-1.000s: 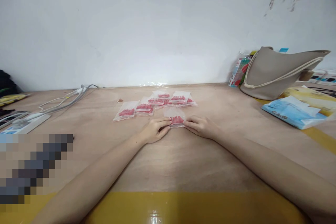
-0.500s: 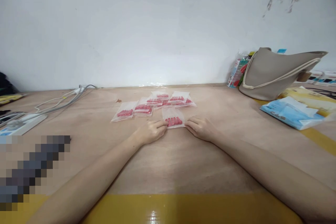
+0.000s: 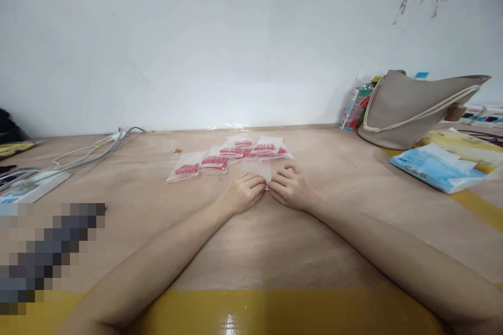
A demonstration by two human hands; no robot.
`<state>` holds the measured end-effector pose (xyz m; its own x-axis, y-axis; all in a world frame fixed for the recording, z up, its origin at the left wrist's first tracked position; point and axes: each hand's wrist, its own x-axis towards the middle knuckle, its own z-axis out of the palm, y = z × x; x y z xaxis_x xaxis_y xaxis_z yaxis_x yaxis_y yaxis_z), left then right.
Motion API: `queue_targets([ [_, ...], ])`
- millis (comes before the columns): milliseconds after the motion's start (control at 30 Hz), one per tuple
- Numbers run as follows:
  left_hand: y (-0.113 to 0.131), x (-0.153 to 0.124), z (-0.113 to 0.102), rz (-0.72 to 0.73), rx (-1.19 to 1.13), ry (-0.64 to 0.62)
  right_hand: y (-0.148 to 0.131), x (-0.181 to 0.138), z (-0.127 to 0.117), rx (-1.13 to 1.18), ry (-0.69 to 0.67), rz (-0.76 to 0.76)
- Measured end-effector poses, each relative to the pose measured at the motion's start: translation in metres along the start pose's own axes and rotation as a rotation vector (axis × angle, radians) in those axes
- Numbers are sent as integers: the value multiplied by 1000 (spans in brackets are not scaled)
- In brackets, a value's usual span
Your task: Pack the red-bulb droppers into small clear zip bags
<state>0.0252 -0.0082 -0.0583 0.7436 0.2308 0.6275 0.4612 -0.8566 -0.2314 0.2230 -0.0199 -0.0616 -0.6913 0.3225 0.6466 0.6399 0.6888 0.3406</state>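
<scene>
1. Small clear bag [image 3: 257, 169] lies flat on the worktop [image 3: 251, 241], just in front of our hands and just short of the row of filled bags [image 3: 231, 154].
2. We have drawn our hands together since half a second ago: then they sat at the bag's two sides, with its red pieces in plain sight between them.
3. Now our left hand [image 3: 241, 196] and right hand [image 3: 291, 188] nearly meet at the bag's near edge, and the red pieces are hidden behind them.
4. Our fingers are curled down and closed on that near edge, both hands pinching it.
5. The filled bags, the grey handbag [image 3: 416, 110] at the right, the blue packet [image 3: 436, 167] and the cables [image 3: 90, 152] at the left lie as they did before.
</scene>
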Motion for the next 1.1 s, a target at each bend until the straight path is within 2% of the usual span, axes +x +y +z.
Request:
queue_targets([
  [500,-3,-2,0,56,13,84,-5,4,0,-15,87,-28],
  [800,-9,-10,-13,73,59,114,-1,-2,-4,12,100,4],
  [1100,-16,-24,-28,55,129,81,4,-10,-12,15,93,44],
])
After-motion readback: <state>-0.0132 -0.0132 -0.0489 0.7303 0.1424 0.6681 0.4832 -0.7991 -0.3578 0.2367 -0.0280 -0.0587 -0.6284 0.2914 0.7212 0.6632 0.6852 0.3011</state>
